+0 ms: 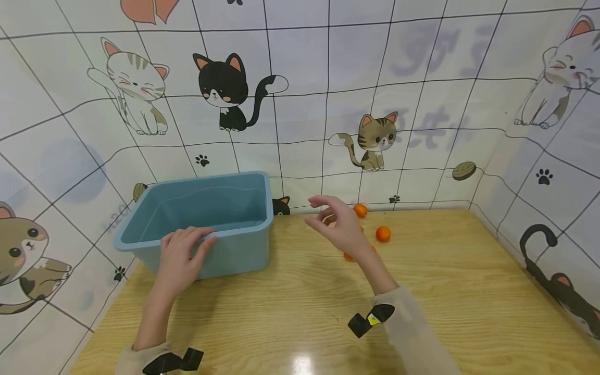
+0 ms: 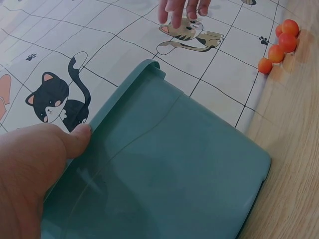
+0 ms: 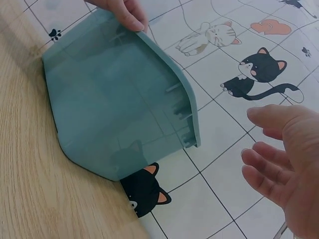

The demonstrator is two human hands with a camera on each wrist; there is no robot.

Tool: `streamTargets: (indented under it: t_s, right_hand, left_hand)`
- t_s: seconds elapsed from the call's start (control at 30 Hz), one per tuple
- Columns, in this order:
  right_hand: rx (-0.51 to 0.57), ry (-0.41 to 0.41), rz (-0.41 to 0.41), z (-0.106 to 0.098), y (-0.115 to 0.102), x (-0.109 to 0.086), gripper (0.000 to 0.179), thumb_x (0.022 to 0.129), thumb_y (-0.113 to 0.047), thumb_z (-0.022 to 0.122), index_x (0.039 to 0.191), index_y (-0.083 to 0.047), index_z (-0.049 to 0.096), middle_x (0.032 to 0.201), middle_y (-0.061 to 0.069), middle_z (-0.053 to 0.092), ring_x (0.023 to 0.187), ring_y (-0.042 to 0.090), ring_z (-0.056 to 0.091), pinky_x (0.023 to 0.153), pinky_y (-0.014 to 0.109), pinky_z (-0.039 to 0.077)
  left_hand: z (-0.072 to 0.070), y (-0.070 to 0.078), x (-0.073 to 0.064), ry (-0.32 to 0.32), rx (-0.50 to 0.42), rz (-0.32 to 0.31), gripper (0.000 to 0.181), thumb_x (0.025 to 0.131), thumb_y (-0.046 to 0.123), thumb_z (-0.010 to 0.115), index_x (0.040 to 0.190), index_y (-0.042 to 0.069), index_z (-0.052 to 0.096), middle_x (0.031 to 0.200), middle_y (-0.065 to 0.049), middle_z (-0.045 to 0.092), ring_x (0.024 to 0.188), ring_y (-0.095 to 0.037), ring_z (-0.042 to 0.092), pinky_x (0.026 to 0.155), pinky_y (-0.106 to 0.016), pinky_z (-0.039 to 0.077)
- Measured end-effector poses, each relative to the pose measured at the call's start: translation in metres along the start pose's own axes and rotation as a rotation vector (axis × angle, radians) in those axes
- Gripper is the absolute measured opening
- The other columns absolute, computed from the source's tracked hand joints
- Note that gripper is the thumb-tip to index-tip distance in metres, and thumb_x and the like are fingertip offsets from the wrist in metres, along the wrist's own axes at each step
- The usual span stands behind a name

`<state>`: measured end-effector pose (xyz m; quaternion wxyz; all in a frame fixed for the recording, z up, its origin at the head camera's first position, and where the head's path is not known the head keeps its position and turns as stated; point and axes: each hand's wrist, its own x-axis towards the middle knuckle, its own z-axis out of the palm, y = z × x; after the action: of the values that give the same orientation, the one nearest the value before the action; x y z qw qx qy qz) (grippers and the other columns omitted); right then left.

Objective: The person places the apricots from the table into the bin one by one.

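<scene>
A blue-green plastic bin (image 1: 234, 255) stands on the table at the left, against the wall. My left hand (image 1: 180, 260) grips its near rim, fingers over the edge and thumb on the outside; the left wrist view shows that thumb (image 2: 79, 141) along the rim. To the right of the bin my right hand (image 1: 339, 224) is raised in the air, fingers loosely bent, thumb apart from them, nothing between. Several small round orange fruits (image 1: 383, 234) lie on the table behind and beside it, some partly hidden by the hand and wrist in the head view.
The wooden table (image 1: 290, 312) meets a wall covering (image 1: 304, 114) printed with cats and grid lines at the back and both sides. A dark strap with a small black block (image 1: 360, 325) sits on the right sleeve, and a similar one (image 1: 192, 359) on the left.
</scene>
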<state>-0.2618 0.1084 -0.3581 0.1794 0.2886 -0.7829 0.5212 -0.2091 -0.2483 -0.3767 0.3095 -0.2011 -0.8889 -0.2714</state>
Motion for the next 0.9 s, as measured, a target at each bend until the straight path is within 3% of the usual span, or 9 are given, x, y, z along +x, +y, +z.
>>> streamTargets:
  t_s: [0.53,0.77,0.9]
  right_hand:
    - [-0.056,0.017,0.118,-0.032,0.016,-0.028,0.043,0.092,-0.014,0.077,0.132,-0.009,0.062,0.124,0.009,0.062,0.089,0.02,0.064,0.081,0.029,0.054]
    - [-0.06,0.033,0.182,-0.044,0.039,-0.038,0.044,0.093,-0.004,0.073,0.134,0.0,0.059,0.125,0.02,0.062,0.094,0.034,0.066,0.082,0.032,0.054]
    - [-0.023,0.036,0.261,-0.053,0.05,-0.047,0.043,0.096,-0.009,0.071,0.136,-0.003,0.058,0.128,0.018,0.062,0.101,0.036,0.065,0.081,0.027,0.053]
  left_hand:
    - [0.001,0.0,-0.001,0.015,-0.001,0.007,0.019,0.099,0.016,0.066,0.114,0.005,0.072,0.1,-0.009,0.07,0.095,-0.032,0.057,0.098,-0.061,0.028]
    - [0.0,0.0,-0.001,0.011,0.0,0.001,0.019,0.099,0.017,0.066,0.114,0.006,0.072,0.102,-0.009,0.07,0.097,-0.033,0.057,0.098,-0.06,0.028]
    - [0.001,-0.001,-0.001,0.011,0.0,-0.002,0.02,0.099,0.016,0.066,0.114,0.005,0.072,0.102,-0.01,0.071,0.097,-0.033,0.057,0.099,-0.06,0.028]
